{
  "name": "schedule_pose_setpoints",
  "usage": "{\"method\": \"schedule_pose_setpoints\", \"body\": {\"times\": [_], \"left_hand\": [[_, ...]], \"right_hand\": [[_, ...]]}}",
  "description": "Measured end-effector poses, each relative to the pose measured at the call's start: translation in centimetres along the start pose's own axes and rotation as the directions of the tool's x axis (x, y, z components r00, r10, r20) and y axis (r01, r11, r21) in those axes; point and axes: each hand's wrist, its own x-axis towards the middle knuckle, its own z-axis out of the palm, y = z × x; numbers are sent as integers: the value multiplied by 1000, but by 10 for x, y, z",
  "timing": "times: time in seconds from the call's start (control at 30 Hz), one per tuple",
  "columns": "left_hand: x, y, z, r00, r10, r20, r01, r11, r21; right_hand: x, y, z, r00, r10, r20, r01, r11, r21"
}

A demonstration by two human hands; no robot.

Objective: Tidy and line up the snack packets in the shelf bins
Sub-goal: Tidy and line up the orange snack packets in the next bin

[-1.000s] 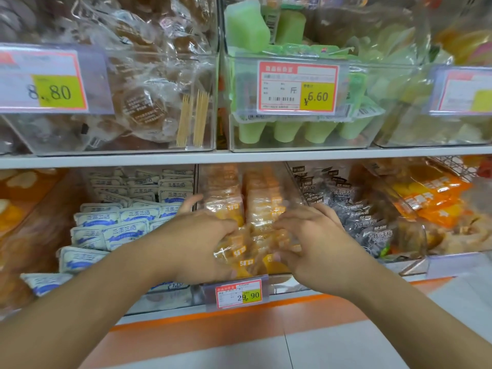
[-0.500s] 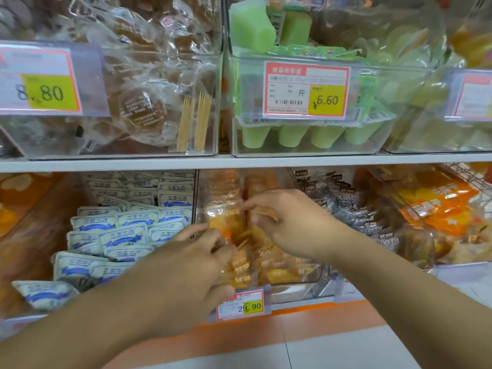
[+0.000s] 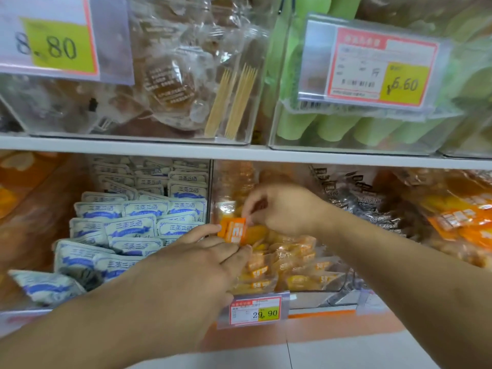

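- Right hand (image 3: 282, 209) pinches an orange snack packet (image 3: 233, 230), held above the middle clear bin (image 3: 343, 278) on the lower shelf.
- Left hand (image 3: 197, 259) lies flat, fingers straight, touching the near packets (image 3: 287, 265).
- Judged step: lining up this bin; next, seat the packet squarely in its row.

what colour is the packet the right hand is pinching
Orange with white lettering; the packet in the right hand shows in the head view.
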Motion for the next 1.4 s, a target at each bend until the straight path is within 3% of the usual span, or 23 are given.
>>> {"method": "schedule_pose_setpoints", "body": {"times": [0.13, 0.27, 0.47, 0.53, 0.67, 0.87, 1.1, 1.33, 1.4], "left_hand": [[-2, 3, -2, 1000, -28, 10, 28, 1000, -7], [-2, 6, -3, 999, -47, -10, 47, 999, 12], [-5, 8, -5, 998, -55, -6, 55, 998, -15], [-5, 9, -4, 999, -52, -12, 52, 998, -23], [-3, 8, -2, 998, -53, -24, 53, 998, -17], [-2, 6, -1, 998, -51, -39, 51, 999, -3], [-3, 5, 0, 998, -58, -40, 57, 998, -10], [-2, 6, -2, 997, -68, -25, 68, 997, -27], [-3, 6, -3, 997, -71, -19, 70, 997, -33]], "right_hand": [[-14, 10, -13, 983, -28, -183, 77, 962, 264], [-30, 14, -9, 962, -71, -262, 155, 936, 316], [-30, 13, -12, 998, -14, -59, 23, 987, 161], [-28, 15, -16, 996, -8, -93, 12, 999, 38], [-25, 8, -23, 982, -64, -178, 83, 991, 103], [-12, -15, -9, 993, -86, 86, 98, 983, -155], [0, -11, 2, 999, -47, -4, 47, 997, -57], [7, -15, 8, 990, -6, 144, 7, 1000, -6], [8, -15, 3, 994, -9, 110, 8, 1000, 15]]}}
